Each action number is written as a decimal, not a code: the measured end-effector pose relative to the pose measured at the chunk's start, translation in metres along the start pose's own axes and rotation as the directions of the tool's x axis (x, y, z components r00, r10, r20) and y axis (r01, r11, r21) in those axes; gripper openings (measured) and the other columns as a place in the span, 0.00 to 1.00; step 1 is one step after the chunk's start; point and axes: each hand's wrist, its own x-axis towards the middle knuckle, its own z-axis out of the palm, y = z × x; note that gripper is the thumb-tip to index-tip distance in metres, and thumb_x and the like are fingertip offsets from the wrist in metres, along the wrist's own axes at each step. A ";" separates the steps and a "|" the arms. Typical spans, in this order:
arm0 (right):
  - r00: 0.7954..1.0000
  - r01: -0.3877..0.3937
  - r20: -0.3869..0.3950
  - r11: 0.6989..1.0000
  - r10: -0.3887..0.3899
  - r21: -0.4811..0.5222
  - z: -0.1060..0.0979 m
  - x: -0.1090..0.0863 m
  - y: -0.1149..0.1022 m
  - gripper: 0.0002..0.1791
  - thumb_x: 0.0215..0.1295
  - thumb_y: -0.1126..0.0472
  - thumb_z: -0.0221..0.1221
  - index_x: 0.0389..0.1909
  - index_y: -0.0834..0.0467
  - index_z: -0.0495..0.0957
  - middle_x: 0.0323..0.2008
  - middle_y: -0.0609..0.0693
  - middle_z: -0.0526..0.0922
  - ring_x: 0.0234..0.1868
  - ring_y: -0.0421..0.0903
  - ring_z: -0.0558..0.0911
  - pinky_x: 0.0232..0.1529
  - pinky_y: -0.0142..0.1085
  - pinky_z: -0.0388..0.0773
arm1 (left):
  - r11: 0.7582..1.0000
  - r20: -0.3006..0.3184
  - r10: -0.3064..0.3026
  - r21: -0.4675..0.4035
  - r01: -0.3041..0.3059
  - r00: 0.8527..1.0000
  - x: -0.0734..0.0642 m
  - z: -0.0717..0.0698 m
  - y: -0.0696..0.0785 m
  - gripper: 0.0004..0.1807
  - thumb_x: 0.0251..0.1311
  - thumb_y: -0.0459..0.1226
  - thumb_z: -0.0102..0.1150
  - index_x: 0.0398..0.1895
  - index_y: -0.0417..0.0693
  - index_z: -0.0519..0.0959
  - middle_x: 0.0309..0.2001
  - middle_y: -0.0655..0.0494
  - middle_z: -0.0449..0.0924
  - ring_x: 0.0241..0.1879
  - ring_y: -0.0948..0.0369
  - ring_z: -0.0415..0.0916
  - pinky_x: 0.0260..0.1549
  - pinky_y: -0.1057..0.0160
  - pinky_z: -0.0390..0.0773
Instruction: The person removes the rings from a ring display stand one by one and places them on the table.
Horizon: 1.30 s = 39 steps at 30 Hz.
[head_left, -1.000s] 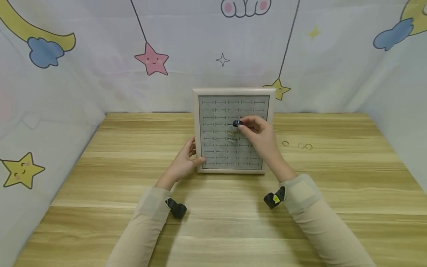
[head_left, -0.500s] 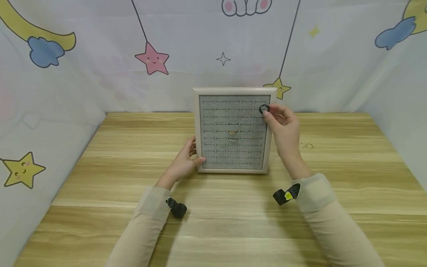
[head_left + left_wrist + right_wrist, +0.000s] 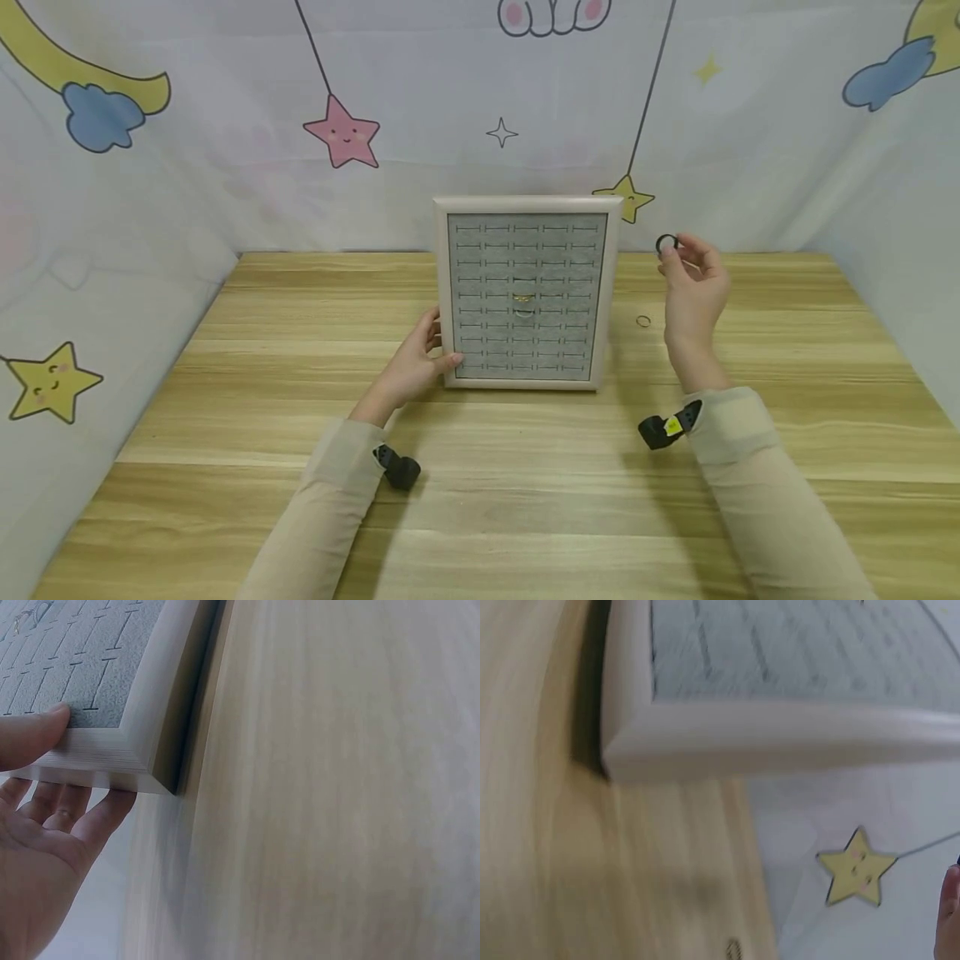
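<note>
Your right hand [image 3: 697, 292] pinches the black ring [image 3: 658, 242], now carried right of the board [image 3: 525, 385], so 2 rings [image 3: 523, 297] show slotted there; your left hand [image 3: 412, 364] grips its left edge.

Place: a cloth-screened corner; home or studio, cannot tell
Backdrop [image 3: 435, 75]: white cloth with cartoon stars [image 3: 342, 133], across upper frame and both sides
Table [image 3: 487, 517]: wood-grain top, lower frame
Wrist cameras [image 3: 401, 473]: lower middle
</note>
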 end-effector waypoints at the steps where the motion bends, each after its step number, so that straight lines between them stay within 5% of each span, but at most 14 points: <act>1: 1.000 -0.016 -0.019 1.000 0.016 -0.022 -0.004 0.003 0.003 0.06 0.60 0.68 0.62 0.36 0.54 0.79 0.31 0.45 0.75 0.31 0.37 0.79 0.37 0.23 0.78 | 1.000 0.000 0.000 0.001 0.000 1.000 0.000 0.000 0.000 0.42 0.62 0.28 0.56 0.75 0.46 0.45 0.69 0.38 0.59 0.70 0.42 0.56 0.66 0.44 0.65; 10: 0.956 -0.262 -0.195 0.939 0.220 -0.224 -0.044 0.025 0.018 0.06 0.62 0.63 0.61 0.40 0.52 0.79 0.30 0.41 0.72 0.26 0.33 0.75 0.30 0.18 0.74 | 1.000 -0.001 0.001 -0.003 -0.001 1.000 0.000 0.000 0.001 0.42 0.61 0.27 0.57 0.75 0.46 0.46 0.69 0.38 0.59 0.70 0.42 0.56 0.66 0.44 0.65; 18: 0.911 -0.404 -0.274 0.793 0.307 -0.456 -0.078 0.039 0.034 0.04 0.64 0.59 0.58 0.39 0.48 0.76 0.28 0.35 0.69 0.29 0.30 0.69 0.26 0.18 0.67 | 1.000 -0.004 0.007 -0.002 -0.007 1.000 0.000 0.001 0.000 0.41 0.61 0.27 0.57 0.74 0.45 0.47 0.68 0.37 0.60 0.70 0.41 0.57 0.67 0.45 0.64; 26: 0.905 -0.415 -0.222 0.636 0.364 -0.650 -0.096 0.041 0.040 0.11 0.65 0.59 0.55 0.46 0.54 0.77 0.19 0.29 0.67 0.25 0.29 0.67 0.26 0.19 0.66 | 1.000 -0.007 0.002 0.008 -0.002 1.000 0.000 0.001 -0.001 0.41 0.61 0.28 0.57 0.74 0.46 0.47 0.69 0.38 0.59 0.71 0.42 0.56 0.68 0.46 0.63; 31: 0.910 -0.384 -0.191 0.574 0.368 -0.724 -0.101 0.043 0.043 0.17 0.64 0.59 0.55 0.53 0.60 0.77 0.14 0.26 0.65 0.27 0.29 0.67 0.31 0.21 0.65 | 1.000 -0.004 -0.008 0.002 0.008 1.000 0.000 0.001 -0.001 0.41 0.62 0.28 0.57 0.74 0.46 0.47 0.69 0.39 0.59 0.71 0.42 0.55 0.68 0.45 0.62; 35: 0.922 -0.332 -0.151 0.529 0.356 -0.781 -0.102 0.043 0.046 0.22 0.65 0.57 0.52 0.58 0.63 0.76 0.34 0.44 0.83 0.46 0.44 0.77 0.48 0.29 0.71 | 1.000 -0.005 -0.009 0.001 0.009 1.000 -0.001 0.001 -0.001 0.41 0.62 0.28 0.56 0.74 0.47 0.47 0.69 0.39 0.59 0.71 0.42 0.55 0.68 0.45 0.62; 39: 0.924 -0.296 -0.108 0.510 0.366 -0.807 -0.104 0.044 0.047 0.24 0.67 0.57 0.50 0.59 0.66 0.73 0.59 0.63 0.75 0.63 0.55 0.71 0.64 0.43 0.68 | 1.000 -0.005 -0.001 0.003 0.001 1.000 0.000 0.001 -0.002 0.41 0.62 0.28 0.57 0.74 0.47 0.47 0.69 0.39 0.59 0.71 0.42 0.55 0.68 0.44 0.62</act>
